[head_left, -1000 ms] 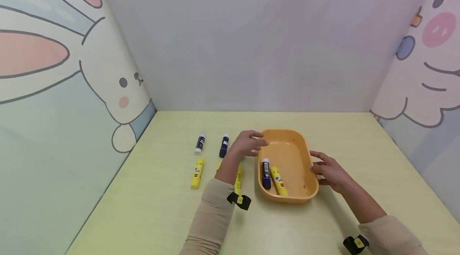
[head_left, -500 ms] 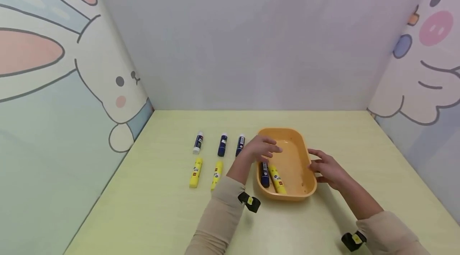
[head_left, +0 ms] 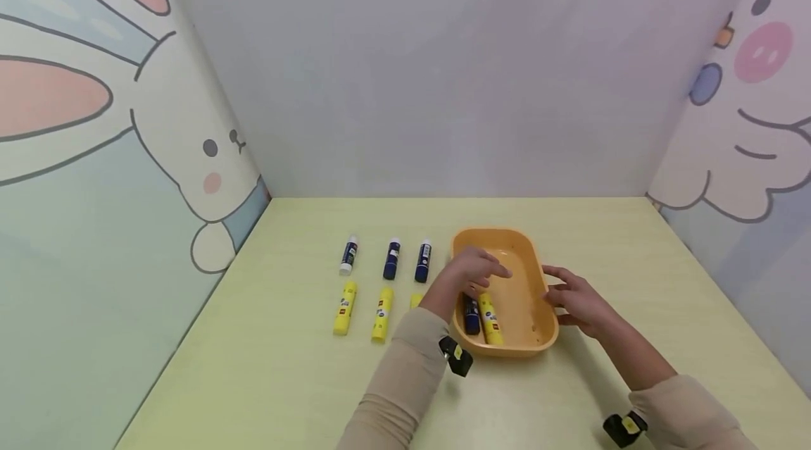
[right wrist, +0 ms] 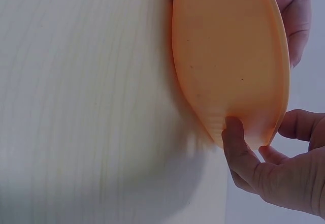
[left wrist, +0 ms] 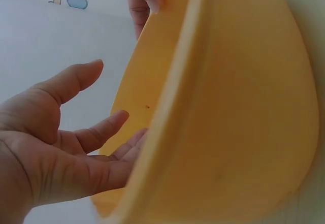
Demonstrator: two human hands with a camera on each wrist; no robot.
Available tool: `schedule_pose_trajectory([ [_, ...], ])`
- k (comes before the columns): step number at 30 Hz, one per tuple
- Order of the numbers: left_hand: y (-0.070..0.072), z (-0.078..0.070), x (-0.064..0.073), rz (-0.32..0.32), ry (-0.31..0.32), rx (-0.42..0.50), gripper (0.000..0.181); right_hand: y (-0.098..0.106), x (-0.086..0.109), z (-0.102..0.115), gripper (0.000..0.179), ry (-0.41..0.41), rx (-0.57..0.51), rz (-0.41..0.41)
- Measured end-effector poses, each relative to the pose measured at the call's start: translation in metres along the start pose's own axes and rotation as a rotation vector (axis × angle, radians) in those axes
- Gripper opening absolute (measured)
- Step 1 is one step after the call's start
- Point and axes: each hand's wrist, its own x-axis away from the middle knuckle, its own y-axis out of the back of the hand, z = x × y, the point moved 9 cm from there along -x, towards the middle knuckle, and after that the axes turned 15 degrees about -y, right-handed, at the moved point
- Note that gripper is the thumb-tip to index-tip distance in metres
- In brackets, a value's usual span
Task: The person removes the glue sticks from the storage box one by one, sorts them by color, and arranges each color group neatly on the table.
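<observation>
An orange plastic tray (head_left: 519, 309) rests on the table, with a navy glue stick (head_left: 472, 316) and a yellow glue stick (head_left: 490, 320) inside. My left hand (head_left: 472, 271) hangs over the tray's left side and partly covers the navy stick. Its fingers (left wrist: 106, 132) reach past the rim, thumb apart, and nothing shows between them. On the opposite side my right hand (head_left: 579, 302) grips the tray's right wall, fingers (right wrist: 236, 142) against the outside and thumb at the rim.
Left of the tray, a back row holds several navy-and-white glue sticks (head_left: 391, 260). A front row has yellow glue sticks (head_left: 382, 315), one partly behind my left sleeve (head_left: 405, 372). Walls with cartoon animals enclose the table (head_left: 266, 379).
My left hand has moved right from the tray's left edge to over its inside, uncovering the sticks on the table. My right hand has stayed on the tray's right wall.
</observation>
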Motion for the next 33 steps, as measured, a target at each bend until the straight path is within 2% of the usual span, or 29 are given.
schedule_pose_trajectory([
  [6, -0.014, -0.005, -0.010, 0.070, -0.038, 0.031, 0.046, 0.000, -0.001, 0.001, 0.065, 0.010, -0.008, 0.002],
  [9, -0.018, -0.008, -0.013, 0.108, -0.032, 0.034, 0.049, 0.000, -0.001, 0.002, 0.064, 0.004, -0.008, 0.004],
  [10, -0.019, -0.008, -0.014, 0.120, -0.018, 0.034, 0.049, -0.001, -0.001, 0.002, 0.064, 0.002, -0.007, 0.003],
  [12, -0.017, -0.007, -0.017, 0.125, 0.016, -0.025, 0.048, -0.001, -0.001, 0.002, 0.064, 0.000, -0.007, 0.001],
  [17, -0.008, -0.003, -0.018, 0.100, 0.116, -0.175, 0.054, -0.001, 0.000, 0.002, 0.064, -0.004, -0.009, -0.005],
  [19, -0.007, 0.000, -0.017, 0.111, 0.153, -0.184, 0.057, -0.002, 0.000, 0.002, 0.064, 0.000, -0.007, -0.002],
  [23, -0.011, 0.006, -0.014, 0.208, 0.221, -0.182, 0.043, -0.004, 0.001, 0.003, 0.065, 0.012, 0.004, 0.004],
  [27, -0.020, 0.012, -0.012, 0.312, 0.275, -0.112, 0.029, -0.003, 0.001, 0.003, 0.065, 0.001, 0.011, -0.003],
  [30, -0.028, 0.014, -0.014, 0.366, 0.259, -0.066, 0.029, -0.002, 0.000, 0.003, 0.064, -0.015, 0.012, -0.012],
  [33, -0.036, 0.015, -0.018, 0.423, 0.205, -0.083, 0.031, -0.003, 0.001, 0.004, 0.065, -0.011, 0.016, -0.007],
])
